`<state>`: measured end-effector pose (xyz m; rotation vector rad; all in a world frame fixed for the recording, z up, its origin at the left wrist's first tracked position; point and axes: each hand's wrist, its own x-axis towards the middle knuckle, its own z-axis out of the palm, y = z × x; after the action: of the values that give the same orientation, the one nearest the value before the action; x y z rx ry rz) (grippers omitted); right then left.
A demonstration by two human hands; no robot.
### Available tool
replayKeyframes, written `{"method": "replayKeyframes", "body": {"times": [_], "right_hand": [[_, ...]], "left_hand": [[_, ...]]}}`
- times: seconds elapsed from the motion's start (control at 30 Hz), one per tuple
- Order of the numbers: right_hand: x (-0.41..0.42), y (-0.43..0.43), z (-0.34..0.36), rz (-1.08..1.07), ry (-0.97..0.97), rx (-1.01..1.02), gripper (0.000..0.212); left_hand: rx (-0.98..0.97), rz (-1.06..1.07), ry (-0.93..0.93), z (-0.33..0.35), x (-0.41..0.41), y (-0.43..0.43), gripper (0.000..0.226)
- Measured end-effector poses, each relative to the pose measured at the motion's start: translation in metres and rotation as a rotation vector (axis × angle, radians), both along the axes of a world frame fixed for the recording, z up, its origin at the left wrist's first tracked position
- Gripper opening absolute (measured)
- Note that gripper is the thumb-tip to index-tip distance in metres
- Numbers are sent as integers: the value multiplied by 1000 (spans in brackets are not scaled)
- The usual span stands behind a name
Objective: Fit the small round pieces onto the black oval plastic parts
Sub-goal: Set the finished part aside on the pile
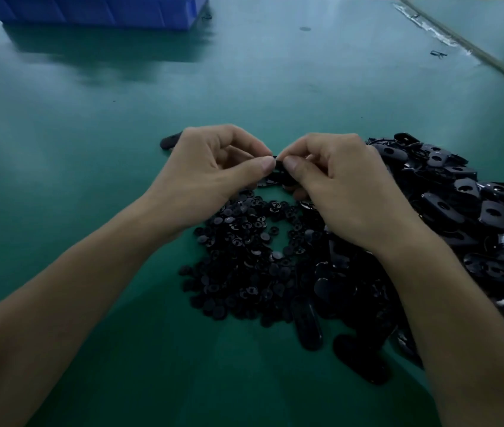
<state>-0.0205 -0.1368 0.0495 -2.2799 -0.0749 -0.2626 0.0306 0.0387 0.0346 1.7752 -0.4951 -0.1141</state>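
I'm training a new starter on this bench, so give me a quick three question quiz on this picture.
1. True or false: the blue bin stands at the far left of the green table.
2. Which heap lies further right: A, the small round pieces, or B, the black oval parts?
3. Fill in: the black piece is pinched between the left hand and the ____ hand.
Key: 1 true; 2 B; 3 right hand.

Left hand (210,177), right hand (346,192): apparently bare.
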Motion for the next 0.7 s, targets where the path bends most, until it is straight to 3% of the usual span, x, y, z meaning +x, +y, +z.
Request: {"method": "replayKeyframes", "body": {"times": [0.47,0.7], "right_hand": [[-16,-3,-5,-15,-20,433,13],[-15,1,-7,2,-21,633,9]], "left_hand": [[-135,-20,64,4,-7,-5,1],[-105,-82,112,2,-10,-6,28]]}}
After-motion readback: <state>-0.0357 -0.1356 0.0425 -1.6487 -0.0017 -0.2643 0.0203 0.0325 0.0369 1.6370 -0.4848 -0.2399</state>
